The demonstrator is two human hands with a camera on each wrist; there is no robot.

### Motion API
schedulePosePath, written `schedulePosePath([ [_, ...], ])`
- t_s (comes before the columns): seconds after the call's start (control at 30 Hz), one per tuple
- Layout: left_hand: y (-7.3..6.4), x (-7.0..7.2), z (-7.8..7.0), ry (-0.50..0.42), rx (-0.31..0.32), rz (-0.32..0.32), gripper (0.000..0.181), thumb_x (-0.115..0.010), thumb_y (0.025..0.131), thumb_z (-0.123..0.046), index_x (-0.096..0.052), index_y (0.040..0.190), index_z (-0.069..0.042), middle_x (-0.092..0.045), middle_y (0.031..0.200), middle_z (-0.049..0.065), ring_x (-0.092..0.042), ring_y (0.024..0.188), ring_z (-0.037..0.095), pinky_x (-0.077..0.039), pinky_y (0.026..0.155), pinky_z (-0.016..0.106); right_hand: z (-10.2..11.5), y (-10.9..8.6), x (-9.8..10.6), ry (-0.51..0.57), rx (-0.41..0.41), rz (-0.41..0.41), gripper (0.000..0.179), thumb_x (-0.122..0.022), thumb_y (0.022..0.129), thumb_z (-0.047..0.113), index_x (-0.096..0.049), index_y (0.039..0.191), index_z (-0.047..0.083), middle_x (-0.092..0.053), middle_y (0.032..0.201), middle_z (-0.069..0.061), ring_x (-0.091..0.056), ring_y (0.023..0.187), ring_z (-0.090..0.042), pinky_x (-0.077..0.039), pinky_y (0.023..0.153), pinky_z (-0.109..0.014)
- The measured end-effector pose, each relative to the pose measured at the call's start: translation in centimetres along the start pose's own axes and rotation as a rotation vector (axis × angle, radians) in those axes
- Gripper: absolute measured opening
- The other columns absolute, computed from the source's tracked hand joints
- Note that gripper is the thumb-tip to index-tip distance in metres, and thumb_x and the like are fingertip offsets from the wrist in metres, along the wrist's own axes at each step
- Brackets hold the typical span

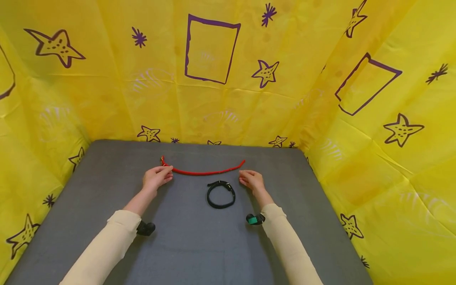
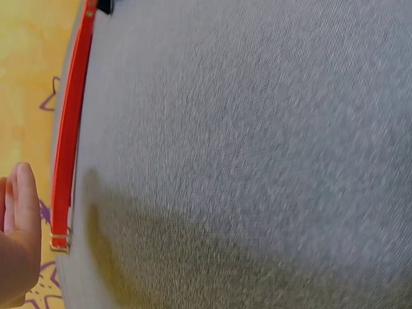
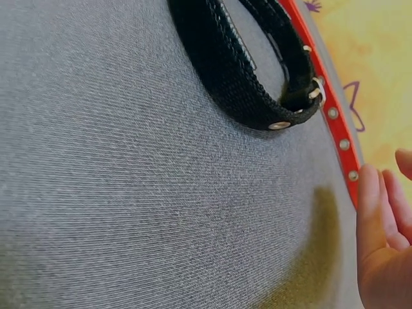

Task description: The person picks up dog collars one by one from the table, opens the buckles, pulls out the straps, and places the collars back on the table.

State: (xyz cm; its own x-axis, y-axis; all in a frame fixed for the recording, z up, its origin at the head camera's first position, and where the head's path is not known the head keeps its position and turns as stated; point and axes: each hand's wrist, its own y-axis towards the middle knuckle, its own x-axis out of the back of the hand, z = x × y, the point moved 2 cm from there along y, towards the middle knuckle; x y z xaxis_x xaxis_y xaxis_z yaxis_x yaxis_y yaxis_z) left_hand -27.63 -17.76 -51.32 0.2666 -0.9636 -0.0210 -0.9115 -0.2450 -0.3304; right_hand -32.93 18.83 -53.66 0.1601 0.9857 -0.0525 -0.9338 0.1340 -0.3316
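A red collar point(image 1: 203, 173) lies stretched in a shallow curve on the grey table. My left hand point(image 1: 157, 178) is at its left, buckle end, fingertips overlapping the strap in the head view. In the left wrist view, that hand's extended fingers point(image 2: 26, 199) stand beside the metal buckle point(image 2: 60, 242), with a gap showing. Just below the collar's right end is my right hand point(image 1: 253, 180), its fingers loosely bent and holding nothing. Metal-rimmed holes run along that end of the red strap point(image 3: 344, 145). Between the hands and nearer me, a black collar point(image 1: 219, 206) lies buckled into a ring.
The grey tabletop point(image 1: 199, 253) ends at the back against a yellow curtain point(image 1: 160, 107) printed with purple stars and frames. More yellow cloth point(image 1: 377, 166) hangs along the right and left sides. Dark wrist-worn devices point(image 1: 146, 228) sit under both sleeves.
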Motion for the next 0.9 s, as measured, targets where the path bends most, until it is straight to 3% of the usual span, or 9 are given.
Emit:
schedulePosePath([
  [0.3,-1.2,-1.3,0.2,0.072,-0.062,0.064,0.046,-0.074,0.089,-0.027,-0.063,0.119,0.006,-0.071,0.089,0.006,-0.068,0.074,0.008,-0.054,0.083,0.035,-0.1,-0.9,0.0,-0.052,0.05,0.027,0.025,-0.073,0.086,0.004,-0.067,0.106,-0.009,-0.071,0.086,-0.01,-0.066,0.067,-0.012,-0.057,0.067,-0.025],
  [0.4,-1.5,-1.8,0.4,0.151,-0.107,0.079,0.041,-0.072,0.09,-0.026,-0.065,0.117,0.005,-0.071,0.094,0.013,-0.067,0.073,0.006,-0.055,0.082,0.036,-0.3,-1.3,0.1,-0.082,0.068,0.042,0.022,-0.072,0.087,0.004,-0.069,0.105,-0.008,-0.072,0.095,-0.016,-0.067,0.07,-0.014,-0.057,0.067,-0.025],
  [0.53,-2.0,-2.5,0.7,0.267,-0.164,0.081,0.036,-0.072,0.09,-0.026,-0.068,0.113,0.002,-0.072,0.093,0.014,-0.068,0.071,0.008,-0.056,0.079,0.038,0.0,-2.2,0.1,-0.109,0.078,0.067,0.021,-0.071,0.087,0.003,-0.068,0.105,-0.009,-0.069,0.105,-0.023,-0.067,0.07,-0.014,-0.057,0.069,-0.027],
  [0.77,-3.0,-3.8,1.2,0.392,-0.202,0.097,0.03,-0.072,0.09,-0.026,-0.072,0.106,-0.001,-0.072,0.085,0.008,-0.072,0.075,0.019,-0.058,0.074,0.036,-0.4,-2.8,-0.1,-0.193,0.088,0.082,0.021,-0.073,0.086,0.005,-0.07,0.103,-0.007,-0.072,0.092,-0.011,-0.067,0.071,-0.013,-0.057,0.069,-0.027],
  [0.9,-3.4,-4.5,1.4,0.476,-0.258,0.12,0.025,-0.073,0.088,-0.025,-0.074,0.101,-0.003,-0.073,0.083,0.007,-0.071,0.072,0.019,-0.057,0.066,0.029,-0.7,-3.3,0.0,-0.251,0.11,0.089,0.021,-0.075,0.086,0.006,-0.07,0.101,-0.007,-0.072,0.091,-0.011,-0.067,0.072,-0.013,-0.058,0.07,-0.03],
])
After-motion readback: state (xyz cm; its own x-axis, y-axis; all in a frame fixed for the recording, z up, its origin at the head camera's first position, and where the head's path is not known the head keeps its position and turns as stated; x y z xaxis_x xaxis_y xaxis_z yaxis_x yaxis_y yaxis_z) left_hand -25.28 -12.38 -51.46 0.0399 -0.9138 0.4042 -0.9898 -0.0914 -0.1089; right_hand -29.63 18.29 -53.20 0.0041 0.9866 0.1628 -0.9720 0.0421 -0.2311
